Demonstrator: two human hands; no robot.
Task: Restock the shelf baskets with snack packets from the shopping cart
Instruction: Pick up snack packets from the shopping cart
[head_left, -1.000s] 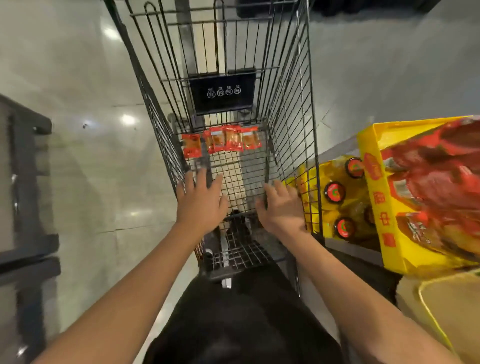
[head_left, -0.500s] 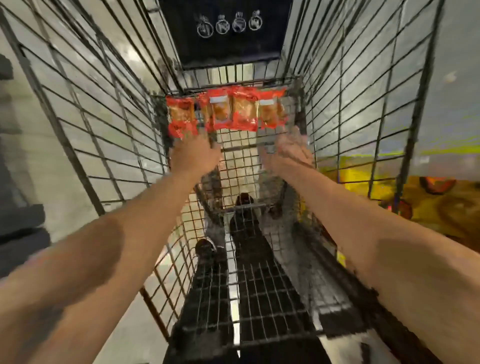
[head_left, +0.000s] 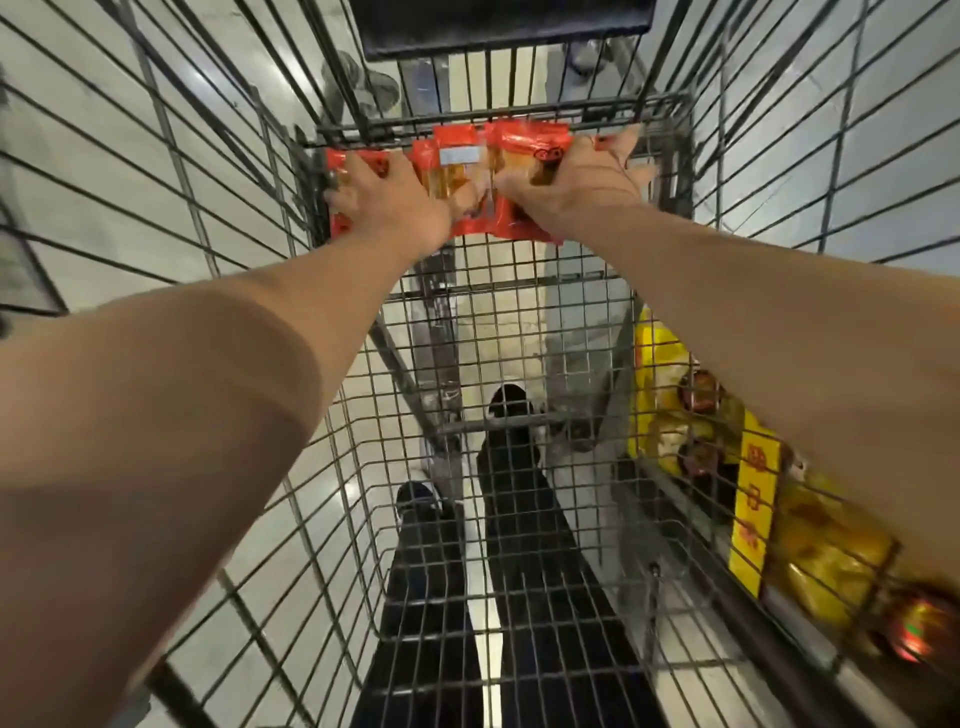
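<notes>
Several red snack packets lie in a row at the far end of the wire shopping cart. Both my arms reach deep into the cart. My left hand lies over the left packets with its fingers curled down onto them. My right hand covers the right packets, thumb hooked against a packet and fingers spread toward the cart's end wall. My hands hide most of the outer packets. No shelf basket is in view.
Yellow product boxes with round-lidded jars stand just outside the cart's right wall. A black panel hangs on the cart's far end. My dark trousers and shoes show through the cart floor, above a pale tiled floor.
I have leaned further into the cart. Both hands moved from the near end, forward along the cart floor, and now lie on the red packets and take hold of them.
</notes>
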